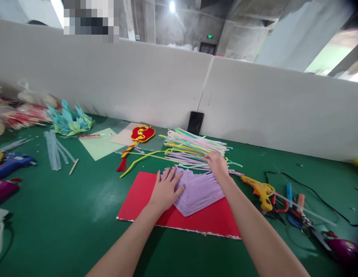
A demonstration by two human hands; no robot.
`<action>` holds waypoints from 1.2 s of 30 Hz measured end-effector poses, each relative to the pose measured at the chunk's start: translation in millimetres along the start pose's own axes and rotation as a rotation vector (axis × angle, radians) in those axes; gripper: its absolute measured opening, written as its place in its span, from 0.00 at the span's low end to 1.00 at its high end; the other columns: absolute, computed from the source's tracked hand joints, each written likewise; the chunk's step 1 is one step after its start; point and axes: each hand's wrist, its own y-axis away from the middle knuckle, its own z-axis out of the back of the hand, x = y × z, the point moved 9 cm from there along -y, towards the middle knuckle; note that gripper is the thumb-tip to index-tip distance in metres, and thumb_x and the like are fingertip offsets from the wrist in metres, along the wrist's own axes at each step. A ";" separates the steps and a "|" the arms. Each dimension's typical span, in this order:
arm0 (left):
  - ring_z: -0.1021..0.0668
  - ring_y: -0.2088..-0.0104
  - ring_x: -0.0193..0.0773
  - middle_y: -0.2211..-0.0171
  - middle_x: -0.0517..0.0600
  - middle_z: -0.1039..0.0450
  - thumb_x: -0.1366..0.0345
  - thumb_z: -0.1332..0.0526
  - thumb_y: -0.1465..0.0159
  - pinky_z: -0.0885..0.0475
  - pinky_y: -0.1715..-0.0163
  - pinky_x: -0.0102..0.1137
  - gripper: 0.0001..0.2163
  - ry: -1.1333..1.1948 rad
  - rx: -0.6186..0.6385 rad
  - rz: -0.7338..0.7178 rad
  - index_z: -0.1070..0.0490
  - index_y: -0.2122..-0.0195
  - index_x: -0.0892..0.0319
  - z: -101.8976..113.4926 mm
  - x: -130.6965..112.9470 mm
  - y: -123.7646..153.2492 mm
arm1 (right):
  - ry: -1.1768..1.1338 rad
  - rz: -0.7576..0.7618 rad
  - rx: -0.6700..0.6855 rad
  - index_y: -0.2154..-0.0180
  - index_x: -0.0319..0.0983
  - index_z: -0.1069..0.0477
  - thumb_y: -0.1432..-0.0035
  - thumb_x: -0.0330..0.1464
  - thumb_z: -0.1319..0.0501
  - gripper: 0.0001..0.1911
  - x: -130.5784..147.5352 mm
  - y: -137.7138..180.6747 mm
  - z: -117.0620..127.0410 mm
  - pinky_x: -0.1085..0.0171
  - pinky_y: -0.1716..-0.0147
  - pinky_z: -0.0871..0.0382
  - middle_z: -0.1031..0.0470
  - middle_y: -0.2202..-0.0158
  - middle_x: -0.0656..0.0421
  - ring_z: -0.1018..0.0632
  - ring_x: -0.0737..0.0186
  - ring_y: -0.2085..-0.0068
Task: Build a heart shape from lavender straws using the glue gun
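My left hand [168,187] lies flat with spread fingers on the left part of a lilac shape [197,192] built from pipe cleaners laid side by side, pointed at its lower end. That shape rests on a red board [138,196] with a rough white edge. Just beyond it, my right hand [217,163] reaches into a pile of pipe cleaners [193,140] in pink, yellow, mint and lilac. Its fingertips are pinched together on a pipe cleaner among the lilac ones; the exact strand is hard to make out.
Right of the board lie a yellow glue gun [262,192], pliers, scissors [320,238] and a black cable [305,184]. A red-and-yellow tasselled ornament [142,134], glue sticks [52,150] and a blue glue gun [14,164] are to the left. A phone [195,123] leans against the white partition [138,84].
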 end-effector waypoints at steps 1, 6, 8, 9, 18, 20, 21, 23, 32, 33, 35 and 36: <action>0.47 0.35 0.51 0.34 0.49 0.50 0.52 0.50 0.34 0.55 0.39 0.56 0.23 -0.003 0.003 0.006 0.43 0.38 0.48 1.0 -0.4 0.0 | -0.020 -0.005 -0.013 0.71 0.40 0.25 0.45 0.26 0.42 0.08 -0.8 0.2 1.8 0.64 0.65 0.37 0.22 0.68 0.58 0.25 0.60 0.64; 0.51 0.34 0.51 0.33 0.51 0.55 0.56 0.52 0.32 0.58 0.39 0.56 0.21 0.035 0.030 -0.063 0.44 0.38 0.48 5.7 -16.7 5.0 | -0.135 0.004 -0.133 0.66 0.40 0.25 0.42 0.28 0.44 0.09 3.5 3.2 19.7 0.63 0.62 0.34 0.21 0.64 0.57 0.23 0.59 0.62; 0.52 0.34 0.50 0.33 0.51 0.57 0.55 0.52 0.33 0.57 0.39 0.53 0.22 0.094 0.084 -0.179 0.45 0.37 0.47 3.9 -33.9 10.3 | -0.188 0.006 -0.200 0.63 0.40 0.26 0.40 0.29 0.45 0.10 7.6 5.2 29.9 0.63 0.62 0.33 0.21 0.61 0.57 0.23 0.59 0.61; 0.51 0.34 0.50 0.33 0.51 0.58 0.53 0.51 0.33 0.57 0.39 0.52 0.23 0.125 0.118 -0.247 0.46 0.37 0.47 2.5 -43.6 13.7 | -0.215 0.007 -0.231 0.62 0.39 0.26 0.39 0.30 0.46 0.10 10.5 6.1 34.9 0.64 0.63 0.33 0.22 0.61 0.56 0.23 0.60 0.62; 0.47 0.35 0.47 0.34 0.51 0.51 0.49 0.48 0.36 0.59 0.38 0.49 0.27 0.171 0.201 -0.394 0.46 0.37 0.48 -5.5 -69.7 20.5 | -0.530 0.120 -0.428 0.63 0.40 0.28 0.38 0.34 0.45 0.09 58.8 7.6 83.3 0.67 0.70 0.31 0.24 0.64 0.60 0.25 0.69 0.75; 0.47 0.35 0.46 0.34 0.51 0.51 0.49 0.49 0.36 0.59 0.37 0.49 0.26 0.162 0.192 -0.384 0.46 0.38 0.48 -6.2 -68.8 19.2 | -0.541 0.136 -0.437 0.63 0.41 0.27 0.38 0.33 0.45 0.08 66.6 10.7 90.3 0.67 0.70 0.31 0.23 0.65 0.60 0.24 0.69 0.74; 0.47 0.35 0.45 0.34 0.51 0.51 0.50 0.49 0.35 0.58 0.37 0.48 0.25 0.157 0.186 -0.381 0.45 0.38 0.48 -6.3 -68.8 18.7 | -0.537 0.137 -0.438 0.63 0.41 0.27 0.38 0.33 0.45 0.08 69.0 13.0 92.8 0.67 0.69 0.31 0.23 0.65 0.60 0.24 0.68 0.73; 0.47 0.35 0.45 0.34 0.51 0.51 0.51 0.49 0.35 0.58 0.37 0.48 0.25 0.142 0.168 -0.375 0.44 0.38 0.49 -6.1 -69.2 17.8 | -0.520 0.132 -0.434 0.63 0.41 0.27 0.38 0.33 0.45 0.08 71.2 18.9 96.3 0.66 0.67 0.31 0.23 0.65 0.60 0.24 0.67 0.72; 0.43 0.36 0.47 0.35 0.51 0.49 0.53 0.47 0.36 0.56 0.38 0.49 0.24 0.096 0.099 -0.336 0.42 0.39 0.50 -7.8 -68.8 11.3 | -0.515 -0.052 -0.374 0.64 0.40 0.28 0.40 0.36 0.44 0.09 43.2 48.1 86.5 0.65 0.70 0.30 0.23 0.66 0.58 0.24 0.65 0.73; 0.43 0.36 0.47 0.35 0.51 0.49 0.53 0.48 0.36 0.56 0.38 0.49 0.24 0.093 0.097 -0.326 0.42 0.39 0.50 -8.2 -68.2 10.5 | -0.519 -0.076 -0.368 0.64 0.40 0.28 0.40 0.37 0.44 0.09 39.1 50.9 83.7 0.65 0.70 0.30 0.23 0.66 0.58 0.23 0.65 0.74; 0.43 0.36 0.47 0.35 0.51 0.48 0.52 0.49 0.36 0.56 0.38 0.49 0.24 0.090 0.086 -0.311 0.42 0.39 0.50 -7.9 -67.0 9.1 | -0.537 -0.133 -0.353 0.65 0.40 0.28 0.40 0.38 0.44 0.10 31.1 56.6 76.6 0.64 0.71 0.30 0.22 0.66 0.57 0.23 0.64 0.75; 0.43 0.36 0.47 0.35 0.51 0.48 0.52 0.49 0.36 0.56 0.38 0.49 0.24 0.091 0.078 -0.304 0.42 0.39 0.50 -7.3 -66.4 8.5 | -0.546 -0.162 -0.337 0.65 0.40 0.28 0.40 0.38 0.44 0.10 28.1 59.5 71.9 0.64 0.71 0.30 0.22 0.66 0.58 0.23 0.64 0.76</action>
